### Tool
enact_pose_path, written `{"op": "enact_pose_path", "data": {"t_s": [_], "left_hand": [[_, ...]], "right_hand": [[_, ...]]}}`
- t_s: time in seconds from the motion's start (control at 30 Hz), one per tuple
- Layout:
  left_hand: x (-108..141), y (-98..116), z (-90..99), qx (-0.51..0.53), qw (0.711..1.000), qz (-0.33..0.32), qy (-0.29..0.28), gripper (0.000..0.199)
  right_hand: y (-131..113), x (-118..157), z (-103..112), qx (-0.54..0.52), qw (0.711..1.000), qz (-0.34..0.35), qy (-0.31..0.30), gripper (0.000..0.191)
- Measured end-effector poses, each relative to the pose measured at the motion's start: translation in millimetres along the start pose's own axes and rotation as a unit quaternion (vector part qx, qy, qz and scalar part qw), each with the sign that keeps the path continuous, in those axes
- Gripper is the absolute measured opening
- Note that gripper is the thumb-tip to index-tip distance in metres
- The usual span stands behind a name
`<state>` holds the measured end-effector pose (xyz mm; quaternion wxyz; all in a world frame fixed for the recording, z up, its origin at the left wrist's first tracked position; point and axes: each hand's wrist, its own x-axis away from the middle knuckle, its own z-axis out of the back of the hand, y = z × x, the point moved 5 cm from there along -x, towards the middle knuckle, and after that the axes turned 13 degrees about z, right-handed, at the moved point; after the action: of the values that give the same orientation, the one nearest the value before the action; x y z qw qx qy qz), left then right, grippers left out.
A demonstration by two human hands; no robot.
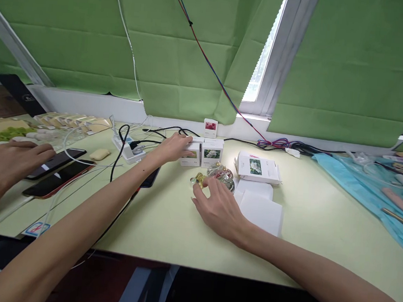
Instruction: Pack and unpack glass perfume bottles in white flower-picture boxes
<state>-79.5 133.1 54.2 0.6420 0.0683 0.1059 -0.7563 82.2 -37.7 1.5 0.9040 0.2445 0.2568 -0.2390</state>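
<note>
My left hand (171,150) reaches across to a small white box (191,154) with a green picture. Its thumb lies along the front and its fingers are over the top, closed on the box. A second white box (212,152) with a white-flower picture stands right beside it. My right hand (218,209) is low over the table, fingers bent and apart, with nothing visible between them. Its fingertips are by a small yellowish clear piece (199,178) and a cluster of shiny round metal pieces (222,171), partly hidden behind the hand.
Right of the pieces lie a flower-printed white box (259,168) and white sheets (261,212). A small box (210,127) stands at the wall. Leftward are a power strip (127,150), cables, phones (59,180) and another person's hand (28,159). A blue sheet (354,184) is far right.
</note>
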Motion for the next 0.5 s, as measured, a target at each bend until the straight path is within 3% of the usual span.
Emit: {"op": "enact_pose_path", "data": {"t_s": [0.13,0.33,0.43,0.5], "left_hand": [[20,-14,9.3,-0.008,0.999,0.037,-0.006,0.029],[71,-49,22.5,0.052,0.991,0.120,-0.026,0.041],[103,-67,23.1,0.101,0.973,0.206,-0.038,0.053],[127,-72,13.7,0.160,0.945,0.268,-0.095,0.059]], "right_hand": [[-7,3,-2,-0.006,1.000,0.026,0.010,0.025],[-17,4,3,-0.075,0.996,0.016,-0.055,0.025],[-23,4,4,-0.135,0.988,-0.003,-0.072,0.030],[-27,4,5,-0.171,0.982,-0.020,-0.073,0.043]]}}
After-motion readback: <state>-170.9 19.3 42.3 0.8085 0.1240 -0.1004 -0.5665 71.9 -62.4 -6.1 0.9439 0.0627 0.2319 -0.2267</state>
